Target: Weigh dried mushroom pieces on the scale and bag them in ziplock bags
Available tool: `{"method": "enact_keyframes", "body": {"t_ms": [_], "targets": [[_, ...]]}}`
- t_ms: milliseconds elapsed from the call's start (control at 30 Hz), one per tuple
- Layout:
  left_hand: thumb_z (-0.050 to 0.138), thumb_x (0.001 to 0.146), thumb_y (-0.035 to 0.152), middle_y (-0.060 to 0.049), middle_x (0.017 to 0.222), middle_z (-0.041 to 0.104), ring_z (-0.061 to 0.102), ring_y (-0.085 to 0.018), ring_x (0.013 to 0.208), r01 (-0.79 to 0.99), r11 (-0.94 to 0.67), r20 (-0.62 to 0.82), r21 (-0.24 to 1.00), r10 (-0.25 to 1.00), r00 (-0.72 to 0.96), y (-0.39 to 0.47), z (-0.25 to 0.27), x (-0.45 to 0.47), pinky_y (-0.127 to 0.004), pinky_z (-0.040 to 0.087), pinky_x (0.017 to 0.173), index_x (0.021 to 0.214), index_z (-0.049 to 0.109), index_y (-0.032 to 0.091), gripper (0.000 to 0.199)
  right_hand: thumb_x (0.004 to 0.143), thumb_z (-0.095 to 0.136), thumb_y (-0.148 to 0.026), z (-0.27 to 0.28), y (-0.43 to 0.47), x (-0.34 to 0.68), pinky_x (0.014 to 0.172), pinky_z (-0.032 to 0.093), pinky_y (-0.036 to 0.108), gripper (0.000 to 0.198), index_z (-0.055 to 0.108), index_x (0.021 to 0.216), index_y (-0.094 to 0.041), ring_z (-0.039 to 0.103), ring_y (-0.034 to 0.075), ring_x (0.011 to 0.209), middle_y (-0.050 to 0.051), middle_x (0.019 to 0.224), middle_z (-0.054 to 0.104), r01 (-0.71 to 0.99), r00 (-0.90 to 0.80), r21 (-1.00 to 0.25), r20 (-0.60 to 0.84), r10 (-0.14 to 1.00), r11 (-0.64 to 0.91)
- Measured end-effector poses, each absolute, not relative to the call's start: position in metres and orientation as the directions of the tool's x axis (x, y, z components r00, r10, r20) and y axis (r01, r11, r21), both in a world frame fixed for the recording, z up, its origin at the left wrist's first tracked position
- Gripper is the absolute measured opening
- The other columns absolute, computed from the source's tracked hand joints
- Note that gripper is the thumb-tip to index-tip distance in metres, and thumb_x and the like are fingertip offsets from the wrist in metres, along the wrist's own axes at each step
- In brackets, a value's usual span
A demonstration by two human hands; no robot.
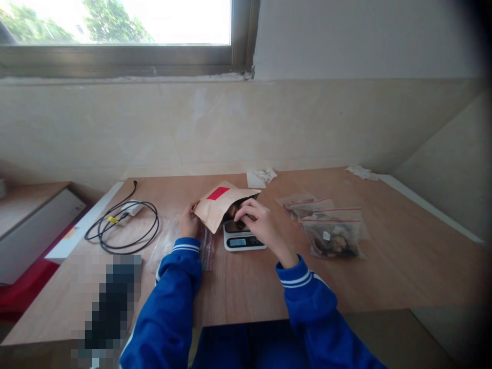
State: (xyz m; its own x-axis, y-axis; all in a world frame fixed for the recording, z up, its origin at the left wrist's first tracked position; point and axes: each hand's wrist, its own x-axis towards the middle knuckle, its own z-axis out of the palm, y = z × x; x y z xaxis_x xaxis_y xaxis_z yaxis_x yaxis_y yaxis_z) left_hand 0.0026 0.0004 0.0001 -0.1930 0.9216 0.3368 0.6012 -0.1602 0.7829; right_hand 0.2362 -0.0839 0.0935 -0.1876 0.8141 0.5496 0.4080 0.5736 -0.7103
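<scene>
A brown paper bag [211,209] with a red label lies tilted over a white digital scale [245,242], its mouth facing right. My left hand [189,220] is closed on the bag's left end. At the open mouth, my right hand [255,218] has its fingers bent in a pinch. Brown, dried mushroom-like pieces [232,211] show inside the mouth. A dark piece of the same sort appears at my right fingertips, partly hidden by them. The scale's lit display faces me, and its plate is mostly covered.
Clear zip bags [334,233] with brown dried pieces lie at right. Flat clear bags [207,248] lie by my left wrist. At left are a coiled black cable [157,225] with a white adapter and a pixelated dark patch. Crumpled white paper [268,175] sits at the back edge.
</scene>
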Motion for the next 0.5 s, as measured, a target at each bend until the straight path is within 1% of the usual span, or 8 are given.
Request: {"method": "enact_keyframes", "body": {"t_ms": [67,133,200,267,333,367,400,500], "targets": [[0.050,0.081,0.016,-0.003,0.116,0.070,0.063,-0.019,0.108,0.611,-0.155,0.333,0.776,0.924,-0.189,0.000,0.000,0.002,-0.029,0.047,0.093,0.114,0.065,0.025,0.036,0.087,0.055,-0.019,0.089,-0.086,0.239,0.077,0.049,0.028,0.014,0.062,0.076,-0.021,0.061,0.016,0.083,0.003,0.085,0.061,0.383,-0.097,-0.730,0.577,0.811,0.566],[0.050,0.081,0.015,-0.003,0.117,0.069,0.062,-0.019,0.110,0.610,-0.154,0.325,0.778,0.928,-0.180,0.000,-0.001,0.002,-0.028,0.047,0.094,0.115,0.064,0.025,0.038,0.086,0.059,-0.026,0.080,-0.087,0.243,0.077,0.051,0.029,0.004,0.058,0.084,-0.022,0.062,0.017,0.084,0.003,0.086,0.062,0.324,0.068,-0.779,0.586,0.808,0.537],[0.049,0.080,0.013,-0.003,0.116,0.070,0.062,-0.019,0.109,0.603,-0.162,0.325,0.781,0.930,-0.171,0.001,-0.001,0.001,-0.028,0.047,0.093,0.115,0.063,0.025,0.040,0.083,0.064,-0.031,0.067,-0.088,0.250,0.076,0.053,0.031,0.019,0.054,0.098,-0.023,0.064,0.018,0.084,0.003,0.088,0.063,0.242,0.230,-0.831,0.551,0.802,0.501],[0.050,0.077,0.011,-0.004,0.113,0.070,0.063,-0.018,0.107,0.600,-0.161,0.321,0.784,0.932,-0.170,0.001,-0.001,0.001,-0.027,0.047,0.092,0.115,0.063,0.024,0.042,0.082,0.065,-0.031,0.052,-0.090,0.258,0.077,0.053,0.032,0.028,0.052,0.105,-0.022,0.065,0.018,0.084,0.004,0.090,0.065,0.197,0.299,-0.865,0.502,0.812,0.463],[0.050,0.076,0.010,-0.003,0.111,0.071,0.064,-0.018,0.104,0.604,-0.138,0.303,0.785,0.936,-0.180,0.001,0.000,0.001,-0.026,0.048,0.090,0.115,0.063,0.024,0.044,0.083,0.061,-0.028,0.036,-0.093,0.267,0.077,0.053,0.034,0.019,0.057,0.101,-0.021,0.065,0.019,0.084,0.005,0.090,0.066,0.253,0.251,-0.871,0.480,0.841,0.421],[0.050,0.075,0.009,-0.003,0.110,0.071,0.065,-0.018,0.103,0.608,-0.121,0.291,0.785,0.938,-0.189,0.001,0.001,0.001,-0.026,0.048,0.089,0.116,0.063,0.024,0.045,0.084,0.058,-0.025,0.029,-0.095,0.271,0.078,0.053,0.035,0.013,0.060,0.096,-0.021,0.065,0.020,0.085,0.006,0.091,0.066,0.315,0.206,-0.858,0.480,0.853,0.407],[0.049,0.075,0.009,-0.003,0.108,0.071,0.065,-0.018,0.101,0.611,-0.104,0.280,0.785,0.939,-0.199,0.001,0.001,0.002,-0.026,0.048,0.088,0.116,0.063,0.024,0.046,0.085,0.055,-0.021,0.024,-0.097,0.274,0.079,0.052,0.036,0.012,0.063,0.093,-0.021,0.064,0.020,0.087,0.006,0.092,0.067,0.387,0.152,-0.831,0.484,0.862,0.399],[0.050,0.075,0.010,-0.004,0.103,0.072,0.067,-0.019,0.096,0.614,-0.076,0.266,0.785,0.938,-0.224,0.000,0.003,0.003,-0.026,0.049,0.083,0.117,0.064,0.023,0.047,0.084,0.047,-0.011,0.012,-0.101,0.279,0.084,0.050,0.040,0.026,0.069,0.093,-0.023,0.061,0.023,0.093,0.006,0.092,0.066,0.583,0.043,-0.711,0.510,0.859,0.393]]}}
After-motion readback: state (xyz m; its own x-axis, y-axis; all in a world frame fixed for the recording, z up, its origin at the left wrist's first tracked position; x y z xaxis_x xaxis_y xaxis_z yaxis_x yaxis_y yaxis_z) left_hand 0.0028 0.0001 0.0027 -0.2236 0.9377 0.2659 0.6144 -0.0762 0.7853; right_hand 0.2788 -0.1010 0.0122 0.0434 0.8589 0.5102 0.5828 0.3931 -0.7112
